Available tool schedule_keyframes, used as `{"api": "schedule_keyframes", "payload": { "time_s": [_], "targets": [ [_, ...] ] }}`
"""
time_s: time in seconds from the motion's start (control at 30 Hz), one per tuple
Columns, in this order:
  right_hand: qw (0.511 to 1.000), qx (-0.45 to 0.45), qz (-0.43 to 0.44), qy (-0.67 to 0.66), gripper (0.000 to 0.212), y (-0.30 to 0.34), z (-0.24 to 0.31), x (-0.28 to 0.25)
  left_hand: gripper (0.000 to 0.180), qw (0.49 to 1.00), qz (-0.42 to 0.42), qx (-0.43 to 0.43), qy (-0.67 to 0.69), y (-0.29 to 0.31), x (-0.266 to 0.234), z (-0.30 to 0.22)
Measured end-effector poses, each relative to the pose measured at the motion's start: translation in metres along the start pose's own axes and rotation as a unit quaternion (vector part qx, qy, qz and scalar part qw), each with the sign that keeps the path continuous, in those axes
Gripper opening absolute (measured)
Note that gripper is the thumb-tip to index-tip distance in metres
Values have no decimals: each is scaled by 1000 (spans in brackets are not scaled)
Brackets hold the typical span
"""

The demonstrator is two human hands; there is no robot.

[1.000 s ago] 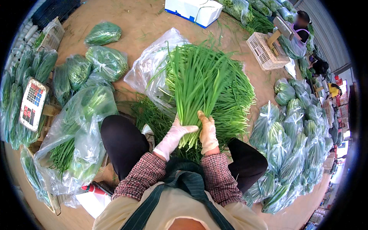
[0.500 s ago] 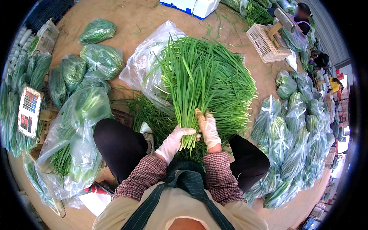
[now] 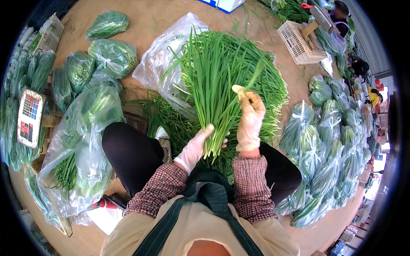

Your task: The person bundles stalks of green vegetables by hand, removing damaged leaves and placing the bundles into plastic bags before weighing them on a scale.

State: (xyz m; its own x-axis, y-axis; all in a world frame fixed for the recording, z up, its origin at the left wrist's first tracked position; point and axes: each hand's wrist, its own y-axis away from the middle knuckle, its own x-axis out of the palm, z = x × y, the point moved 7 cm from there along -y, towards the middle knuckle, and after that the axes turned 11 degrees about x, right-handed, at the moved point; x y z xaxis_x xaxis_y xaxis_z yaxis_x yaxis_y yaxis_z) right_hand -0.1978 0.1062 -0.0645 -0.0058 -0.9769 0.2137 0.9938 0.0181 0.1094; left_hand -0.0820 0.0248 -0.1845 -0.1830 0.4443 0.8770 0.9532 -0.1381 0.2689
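Observation:
A bunch of long green garlic chives [image 3: 212,102] fans away from me, its pale cut ends toward my lap. My left hand [image 3: 194,149], in a thin whitish glove, is wrapped around the bunch near those ends. To the right of the bunch, my gloved right hand [image 3: 250,115] is raised with thumb and fingers pinched on a single chive leaf [image 3: 257,73], slightly blurred. Beyond and under the bunch lies a large heap of loose chives [image 3: 260,96], beside a clear plastic sheet [image 3: 160,64]. More loose greens [image 3: 171,123] lie between my knees.
Bagged greens [image 3: 113,57] and a big open bag [image 3: 85,141] are at left, by a scale with a keypad [image 3: 30,117]. Tied bags of greens [image 3: 329,149] crowd the right side. A cream crate [image 3: 297,45] stands far right, near another person [image 3: 339,21].
My right hand has left the bunch's stems and moved right and slightly up, pinching a leaf. The left hand still grips the bunch. The view has shifted slightly.

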Motion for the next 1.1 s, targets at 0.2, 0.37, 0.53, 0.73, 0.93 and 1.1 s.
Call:
{"api": "schedule_keyframes", "payload": {
  "time_s": [0.2, 0.37, 0.53, 0.73, 0.93, 1.1],
  "targets": [
    [995, 56, 70, -53, 14, 96, 60, -11, 31, 992, -67, -3, -109, -5, -1, -1],
    [948, -255, -51, 182, 13, 142, 121, -95, 30, 987, -114, -8, -112, -19, -17, 5],
    [466, 276, 319, 778, 61, 131, -24, -127, 31, 987, -92, 53, -119, -14, 0, -9],
    [950, 271, 135, -73, 69, 70, -104, -66, 55, 721, -23, 250, -646, 13, 48, -27],
    [929, 193, 274, -160, 68, 96, -24, 67, 73, 310, -145, 280, -897, 72, 85, -65],
    [925, 94, 338, -145, 68, 122, 69, 160, 56, 443, -113, 482, -748, 231, 130, -206]
  ]
}}
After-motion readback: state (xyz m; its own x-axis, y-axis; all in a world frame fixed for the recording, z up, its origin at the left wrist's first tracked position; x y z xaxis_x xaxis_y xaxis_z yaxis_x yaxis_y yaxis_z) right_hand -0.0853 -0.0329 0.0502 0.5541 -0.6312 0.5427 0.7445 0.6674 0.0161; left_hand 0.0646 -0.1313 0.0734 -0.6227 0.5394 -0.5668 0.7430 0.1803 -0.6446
